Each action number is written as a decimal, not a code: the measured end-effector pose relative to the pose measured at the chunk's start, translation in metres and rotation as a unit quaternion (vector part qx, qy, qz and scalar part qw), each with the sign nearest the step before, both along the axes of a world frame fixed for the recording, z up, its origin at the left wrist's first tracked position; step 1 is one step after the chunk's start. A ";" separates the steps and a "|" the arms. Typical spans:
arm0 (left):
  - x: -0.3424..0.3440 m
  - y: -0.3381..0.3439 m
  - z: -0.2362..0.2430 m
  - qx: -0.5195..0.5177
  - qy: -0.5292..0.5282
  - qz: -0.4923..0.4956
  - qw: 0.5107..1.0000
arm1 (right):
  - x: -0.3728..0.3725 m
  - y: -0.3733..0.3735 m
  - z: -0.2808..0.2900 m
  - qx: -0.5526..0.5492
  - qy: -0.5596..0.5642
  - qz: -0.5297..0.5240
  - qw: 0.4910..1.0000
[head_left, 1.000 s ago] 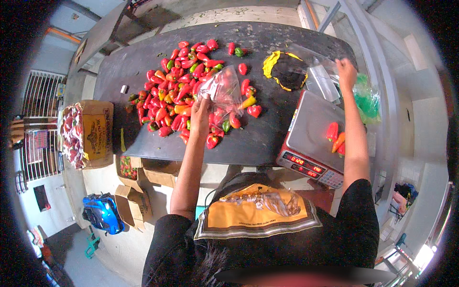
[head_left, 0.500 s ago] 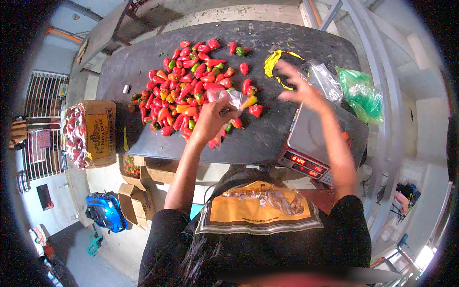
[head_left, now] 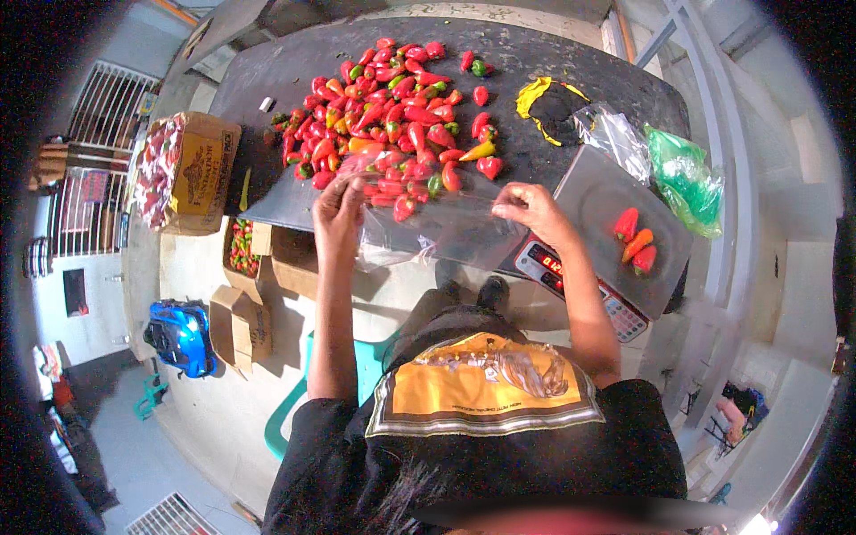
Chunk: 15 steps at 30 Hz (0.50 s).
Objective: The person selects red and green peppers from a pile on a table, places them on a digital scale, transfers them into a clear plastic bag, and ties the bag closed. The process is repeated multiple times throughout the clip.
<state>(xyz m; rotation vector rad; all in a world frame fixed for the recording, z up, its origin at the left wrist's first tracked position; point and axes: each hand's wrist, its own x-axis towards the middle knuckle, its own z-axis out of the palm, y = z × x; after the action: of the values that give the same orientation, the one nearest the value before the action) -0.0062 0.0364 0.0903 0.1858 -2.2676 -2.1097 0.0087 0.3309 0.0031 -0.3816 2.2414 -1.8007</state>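
Over the table edge, left hand (head_left: 339,207) and right hand (head_left: 528,204) each grip closed on a clear bag (head_left: 437,227), blurring peppers (head_left: 392,192) behind

Pale floor (head_left: 214,419) — perhaps concrete

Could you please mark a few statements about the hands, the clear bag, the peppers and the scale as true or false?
1. Both hands hold the clear plastic bag: left hand, right hand. True.
2. The scale has an empty platform. False: three peppers lie on it.
3. The pile of peppers lies on the dark table. True.
4. The green bag sits left of the pile. False: it is at the right, beyond the scale.
5. The cardboard box stands at the table's left. True.
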 end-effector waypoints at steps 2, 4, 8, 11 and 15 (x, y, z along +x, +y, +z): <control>0.009 -0.013 0.001 0.003 0.008 0.024 1.000 | 0.010 0.006 -0.003 -0.023 -0.003 -0.025 0.999; 0.012 -0.032 -0.012 0.039 0.020 0.044 0.998 | 0.016 0.009 -0.006 -0.118 -0.088 -0.041 0.988; 0.007 -0.058 -0.010 0.063 0.066 0.050 0.995 | 0.033 0.007 0.009 -0.182 -0.150 -0.061 0.970; 0.012 -0.074 -0.005 0.061 0.061 0.059 0.995 | 0.044 0.003 0.019 -0.209 -0.159 -0.077 0.962; 0.016 -0.101 -0.014 0.064 0.084 0.035 0.994 | 0.043 -0.008 0.021 -0.250 -0.111 -0.131 0.953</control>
<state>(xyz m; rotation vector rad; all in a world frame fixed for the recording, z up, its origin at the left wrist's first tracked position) 0.0099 -0.0650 0.0759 0.0858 -2.0068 -2.1471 0.0520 0.3230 0.0243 0.0445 1.7308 -2.4114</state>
